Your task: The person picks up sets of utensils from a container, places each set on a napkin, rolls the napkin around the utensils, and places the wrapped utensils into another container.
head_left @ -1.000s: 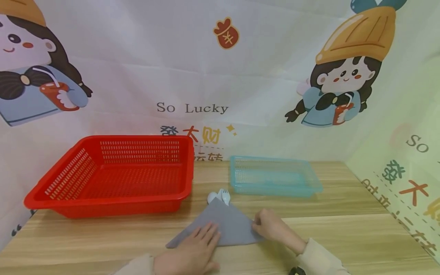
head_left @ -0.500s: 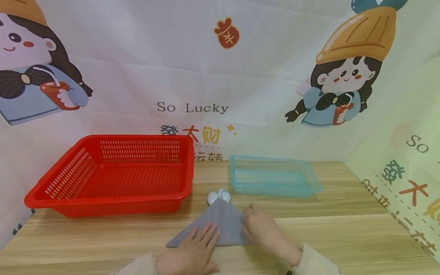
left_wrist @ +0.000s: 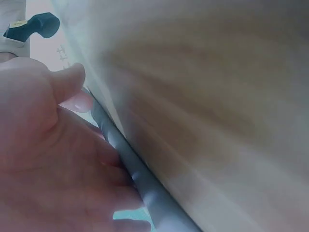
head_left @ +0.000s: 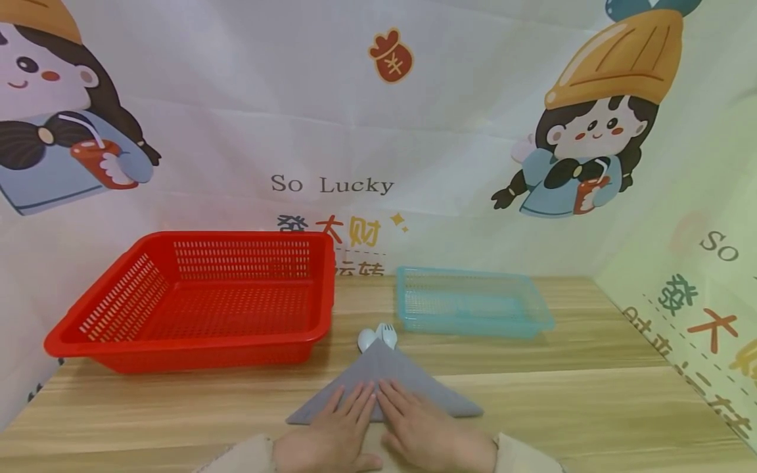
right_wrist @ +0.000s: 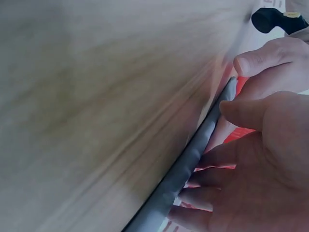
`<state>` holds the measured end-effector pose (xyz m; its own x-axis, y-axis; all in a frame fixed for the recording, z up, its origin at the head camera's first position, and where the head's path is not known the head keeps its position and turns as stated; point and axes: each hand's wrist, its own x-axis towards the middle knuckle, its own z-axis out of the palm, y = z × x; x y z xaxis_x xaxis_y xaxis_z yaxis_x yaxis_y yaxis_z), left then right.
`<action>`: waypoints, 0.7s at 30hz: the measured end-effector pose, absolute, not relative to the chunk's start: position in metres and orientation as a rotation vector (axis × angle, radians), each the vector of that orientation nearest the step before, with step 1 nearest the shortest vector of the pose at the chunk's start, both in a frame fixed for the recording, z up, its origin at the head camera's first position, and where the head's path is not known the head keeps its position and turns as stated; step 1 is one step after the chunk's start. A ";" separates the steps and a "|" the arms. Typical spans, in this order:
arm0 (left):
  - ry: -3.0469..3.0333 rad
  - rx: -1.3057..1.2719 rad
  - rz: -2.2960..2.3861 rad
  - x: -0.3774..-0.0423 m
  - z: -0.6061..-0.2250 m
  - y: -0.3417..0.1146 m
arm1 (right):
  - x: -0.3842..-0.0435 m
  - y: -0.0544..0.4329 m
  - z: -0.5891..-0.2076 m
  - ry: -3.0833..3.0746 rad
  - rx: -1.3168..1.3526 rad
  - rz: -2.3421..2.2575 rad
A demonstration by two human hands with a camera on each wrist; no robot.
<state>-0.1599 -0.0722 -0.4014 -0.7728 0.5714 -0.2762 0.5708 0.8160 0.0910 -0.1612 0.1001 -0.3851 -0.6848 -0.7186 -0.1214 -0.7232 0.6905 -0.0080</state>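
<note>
A grey napkin (head_left: 384, 371), folded into a triangle, lies on the table with its point away from me. From under that point stick out the heads of a white spoon (head_left: 366, 339) and a white fork (head_left: 387, 334); their handles are hidden. My left hand (head_left: 331, 424) rests flat on the napkin's left-centre part, fingers straight. Beside it my right hand (head_left: 428, 427) lies flat on the right-centre part, also with straight fingers. In both wrist views the napkin's folded edge (left_wrist: 145, 183) runs beneath the fingers (right_wrist: 203, 195).
A large red plastic basket (head_left: 195, 351) stands at the left of the wooden table (head_left: 568, 407). At the back right sits a smaller light-blue basket (head_left: 473, 328). A printed cloth (head_left: 331, 131) hangs behind the table and along its sides.
My right hand has left the napkin's right edge and moved inward, now lying flat near my left hand. The napkin's right corner shows again. My left hand has stayed in place.
</note>
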 end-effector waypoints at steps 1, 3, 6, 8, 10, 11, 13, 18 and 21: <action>2.713 0.858 -0.004 -0.159 -0.402 -0.071 | -0.161 0.101 -0.386 2.780 -1.189 0.068; 2.723 0.817 -0.012 -0.159 -0.403 -0.069 | -0.160 0.103 -0.386 2.771 -1.178 0.060; 2.730 0.751 -0.009 -0.158 -0.404 -0.068 | -0.159 0.106 -0.387 2.752 -1.123 -0.002; 2.718 0.700 0.027 -0.158 -0.404 -0.068 | -0.158 0.108 -0.387 2.740 -1.080 -0.038; 2.698 0.666 0.057 -0.159 -0.404 -0.069 | -0.157 0.109 -0.387 2.736 -1.043 -0.060; 2.689 0.655 0.071 -0.160 -0.404 -0.070 | -0.157 0.109 -0.388 2.737 -1.031 -0.058; 2.677 0.630 0.079 -0.160 -0.404 -0.071 | -0.157 0.110 -0.389 2.729 -1.004 -0.049; 2.655 0.561 0.084 -0.160 -0.406 -0.073 | -0.155 0.110 -0.390 2.720 -0.983 -0.022; 2.643 0.528 0.090 -0.160 -0.406 -0.074 | -0.156 0.112 -0.392 2.712 -0.958 -0.053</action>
<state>-0.1600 -0.0742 -0.4061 -0.8296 0.3795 -0.4096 0.3508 0.9249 0.1464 -0.1555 0.1123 -0.3922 -0.7470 -0.6219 -0.2349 -0.6123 0.7813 -0.1212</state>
